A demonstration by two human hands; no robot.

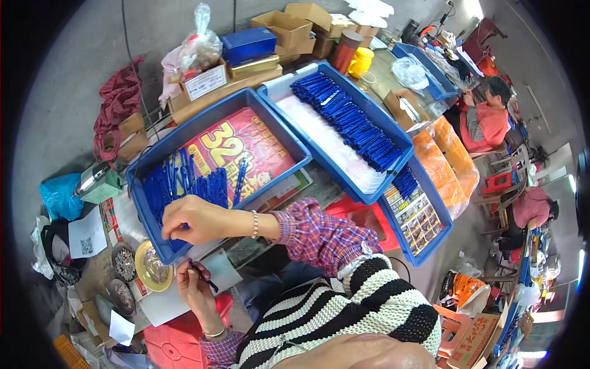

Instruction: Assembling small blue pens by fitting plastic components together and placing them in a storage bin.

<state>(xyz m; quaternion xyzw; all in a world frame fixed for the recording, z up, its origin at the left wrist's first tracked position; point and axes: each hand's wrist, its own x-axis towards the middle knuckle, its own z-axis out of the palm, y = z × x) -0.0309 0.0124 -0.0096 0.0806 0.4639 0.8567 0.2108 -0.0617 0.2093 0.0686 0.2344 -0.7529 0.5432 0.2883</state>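
My left hand (195, 288) is closed round a slim, dark blue pen-like piece (209, 281), held below the near corner of a blue tray (276, 172). Over that tray's near edge hangs my right hand (195, 219), its fingers curled together; whatever is between them is hidden. Beneath and beyond it lie several shiny blue pen-like pieces (212, 186), lined up on a red and yellow printed sheet (258, 144). Close to my left hand stands a yellow dish (144, 261) of small, shiny parts, beside dark dishes (124, 263) of small pieces.
To the right, a second blue tray (393, 178) holds rows of blue pieces, overlapping another blue tray (433, 237). Cardboard boxes (286, 27) line the wall. A red stool (175, 344) is below my left hand. Orange crates (439, 166) and two other people (488, 126) are at right.
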